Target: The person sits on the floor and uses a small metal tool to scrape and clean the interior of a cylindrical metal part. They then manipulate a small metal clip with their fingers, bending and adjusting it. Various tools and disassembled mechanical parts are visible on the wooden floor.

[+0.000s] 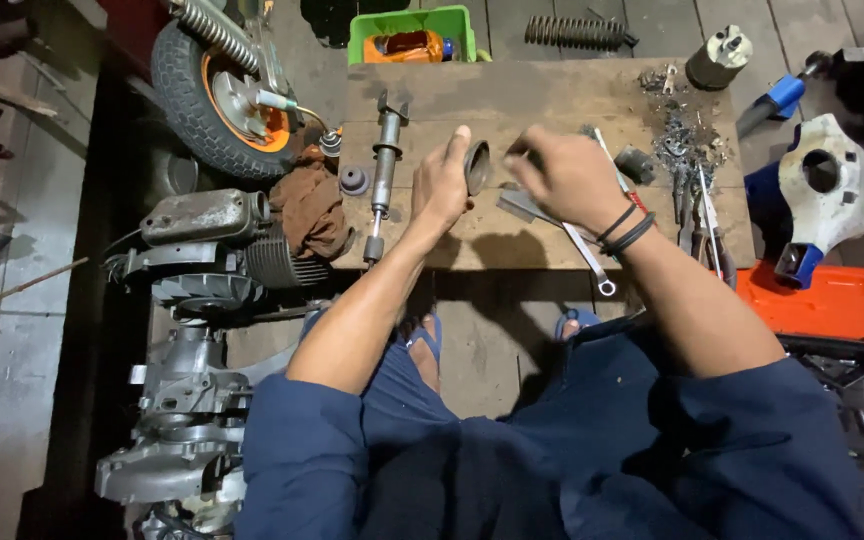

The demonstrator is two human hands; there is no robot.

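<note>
Near the bottom of the frame, dark blue trousers and sleeves fill the view, and sandalled feet are seen on the floor just below the desk. Slightly above centre, a dark metal ring is gripped by the left hand, fingers curled round its rim, held clear above the desk. The right hand is closed loosely just beside the ring; whether anything is pinched in it cannot be told.

A slip could be caused by the one-sided grip: the ring would probably be dropped onto the wood and rolled off the near edge towards the feet. The spanner overhangs that same edge and could be knocked down by the right forearm, which lies across it.

Left of centre, a long shaft lies on the desk, with a small dark bush and a brown rag beside it. At the right, pliers and a heap of small fasteners crowd the surface, so little free room is left for setting parts down. Off the lower left, an engine block is seen on the floor. Farther up, a wheel sits at upper left, a green bin and a coil spring at top centre, and an orange tray at the right edge.
</note>
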